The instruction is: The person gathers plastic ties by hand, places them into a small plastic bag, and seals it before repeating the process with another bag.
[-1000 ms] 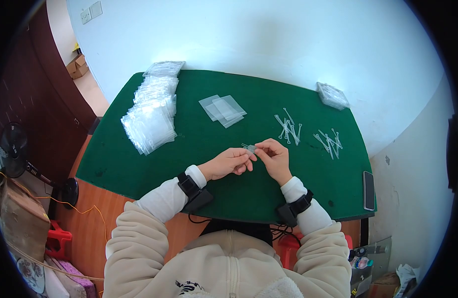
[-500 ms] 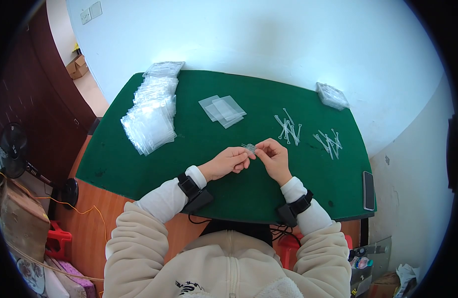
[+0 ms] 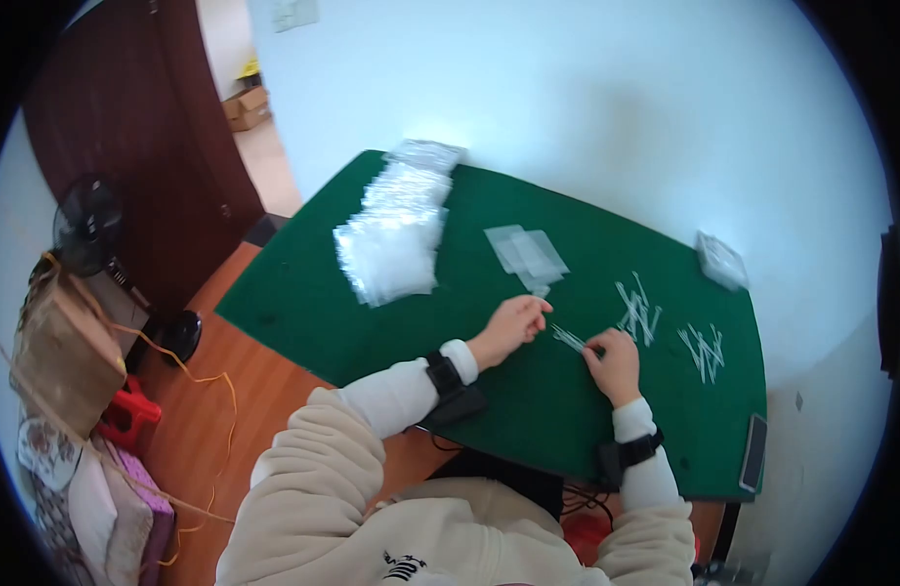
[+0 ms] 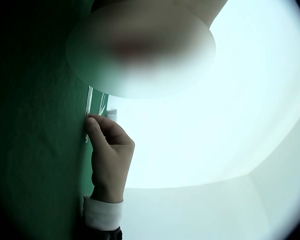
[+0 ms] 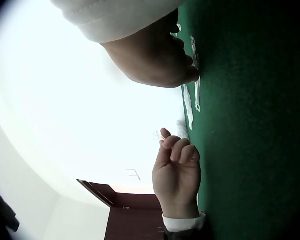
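Note:
My left hand (image 3: 513, 329) pinches a small clear plastic piece (image 3: 540, 291) between thumb and forefinger, its other fingers curled. That piece is blurred, so I cannot tell its exact kind. Low over the green cloth, my right hand (image 3: 614, 365) holds several thin clear sticks (image 3: 567, 338) at its fingertips. In the right wrist view these sticks (image 5: 197, 97) show a looped end. Beyond the left hand lie a few flat clear sheets (image 3: 528, 254). To the right of the sheets are two loose piles of similar sticks, a nearer-hand pile (image 3: 637, 311) and a farther-right pile (image 3: 704, 354).
A long fanned stack of clear plastic sleeves (image 3: 391, 249) covers the table's back left. A clear packet (image 3: 721, 261) sits at the back right edge, and a phone (image 3: 753, 452) at the right edge. The green table (image 3: 303, 283) stands against a white wall.
My hands, earlier together over one small bundle, have come apart: the right holds the sticks, the left the small clear piece. The head view has turned, shifting the whole table rightward.

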`<state>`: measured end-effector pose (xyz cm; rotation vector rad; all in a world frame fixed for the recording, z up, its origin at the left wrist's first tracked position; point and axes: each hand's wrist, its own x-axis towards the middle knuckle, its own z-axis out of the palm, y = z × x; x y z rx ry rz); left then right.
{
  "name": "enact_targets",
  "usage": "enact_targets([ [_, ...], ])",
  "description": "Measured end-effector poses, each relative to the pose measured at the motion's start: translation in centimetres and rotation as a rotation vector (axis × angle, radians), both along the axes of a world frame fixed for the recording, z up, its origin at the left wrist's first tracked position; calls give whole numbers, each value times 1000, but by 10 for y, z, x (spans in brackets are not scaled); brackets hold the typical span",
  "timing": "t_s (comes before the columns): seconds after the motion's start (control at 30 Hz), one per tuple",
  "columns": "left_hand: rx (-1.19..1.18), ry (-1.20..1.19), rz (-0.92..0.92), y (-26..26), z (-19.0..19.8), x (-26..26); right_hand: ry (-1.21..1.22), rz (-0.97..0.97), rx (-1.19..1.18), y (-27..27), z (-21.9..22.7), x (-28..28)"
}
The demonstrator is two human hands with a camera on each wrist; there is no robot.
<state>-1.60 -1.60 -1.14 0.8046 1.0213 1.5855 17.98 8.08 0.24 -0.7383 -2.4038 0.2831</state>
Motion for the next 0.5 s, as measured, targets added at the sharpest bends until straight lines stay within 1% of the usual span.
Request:
enact_targets([
  [0.03, 8, 8, 29, -1, 0, -3, 8, 29, 8, -1, 0, -4],
  [0.17, -4, 20, -13, 1, 1, -2, -38, -12, -1, -1, 0, 0],
  [0.3, 38, 115, 57, -1, 2, -4, -61, -20, 7, -2, -3, -4],
  [0.4, 119, 303, 160, 0, 2, -4, -94, -34, 76, -4, -3, -4],
  [0.5, 134, 306, 178, 1, 2, -5, -36, -12, 114, -6, -1, -5],
])
